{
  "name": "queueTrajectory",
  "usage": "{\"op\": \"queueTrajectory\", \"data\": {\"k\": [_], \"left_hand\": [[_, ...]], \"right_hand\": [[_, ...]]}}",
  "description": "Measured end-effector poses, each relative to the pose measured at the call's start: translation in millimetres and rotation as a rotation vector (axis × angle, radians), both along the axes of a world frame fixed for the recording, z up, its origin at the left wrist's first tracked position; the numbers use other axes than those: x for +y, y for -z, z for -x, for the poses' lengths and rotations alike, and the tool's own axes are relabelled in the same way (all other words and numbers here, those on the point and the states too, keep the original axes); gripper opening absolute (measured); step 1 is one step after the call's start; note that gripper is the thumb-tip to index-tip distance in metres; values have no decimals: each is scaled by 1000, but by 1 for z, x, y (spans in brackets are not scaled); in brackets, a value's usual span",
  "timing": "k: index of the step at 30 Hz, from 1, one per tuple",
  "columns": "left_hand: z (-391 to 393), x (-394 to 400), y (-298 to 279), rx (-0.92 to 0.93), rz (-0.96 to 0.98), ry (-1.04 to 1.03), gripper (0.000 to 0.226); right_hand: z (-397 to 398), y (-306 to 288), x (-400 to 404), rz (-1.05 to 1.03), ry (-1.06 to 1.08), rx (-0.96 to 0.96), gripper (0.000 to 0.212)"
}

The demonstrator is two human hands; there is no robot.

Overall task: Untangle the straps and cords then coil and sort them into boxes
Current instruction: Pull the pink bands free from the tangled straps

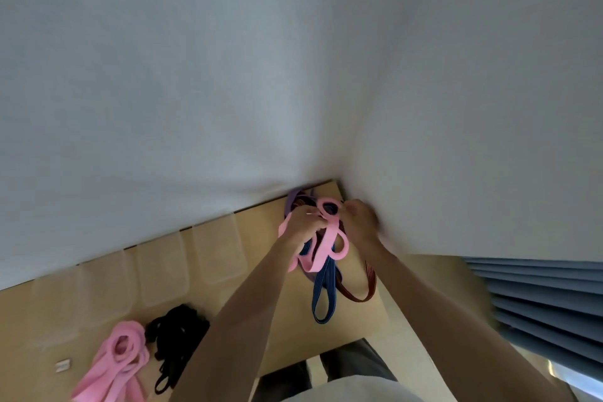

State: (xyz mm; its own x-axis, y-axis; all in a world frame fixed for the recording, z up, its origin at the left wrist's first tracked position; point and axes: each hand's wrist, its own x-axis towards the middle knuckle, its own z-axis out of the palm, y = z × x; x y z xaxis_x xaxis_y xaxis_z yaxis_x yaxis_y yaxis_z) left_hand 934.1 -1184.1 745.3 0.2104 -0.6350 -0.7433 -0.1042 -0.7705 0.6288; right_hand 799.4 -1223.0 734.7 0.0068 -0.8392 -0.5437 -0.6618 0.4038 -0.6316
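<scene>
Both forearms reach to the table's far corner, where left hand and right hand pinch a pink strap tangled with blue strap, red-brown strap and purple strap.

Both hands work a tangle raised above the light wooden table: the left hand and right hand each pinch a flat pink fabric strap, with a blue striped elastic strap and a reddish-brown striped strap hanging below in loops; four clear plastic boxes line the white wall; a second pink strap and a black cord bundle lie at near left
</scene>
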Motion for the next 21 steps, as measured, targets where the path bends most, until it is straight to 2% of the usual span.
{"op": "queueTrajectory", "data": {"k": [2,5,8,10,13,15,18,21], "left_hand": [[-2,2,0,34,-10,30,15],[-7,2,-2,91,37,15,17],[-13,8,-18,138,155,29,24],[-21,12,-27,188,196,40,27],[-36,15,-35,258,236,-42,34],[-46,19,-42,282,206,-123,38],[-58,24,-47,311,167,-136,46],[-67,32,-48,213,115,-76,36]], "right_hand": [[-5,1,-4,-27,66,-27,24],[-8,1,-4,-43,90,-9,3],[-15,0,3,-87,132,-6,23],[-25,-5,5,-166,118,-119,29],[-34,-22,4,-281,62,-398,33],[-36,-40,4,-310,122,-469,25],[-44,-70,4,-173,220,-469,12],[-59,-114,7,-15,245,-539,10]]}}
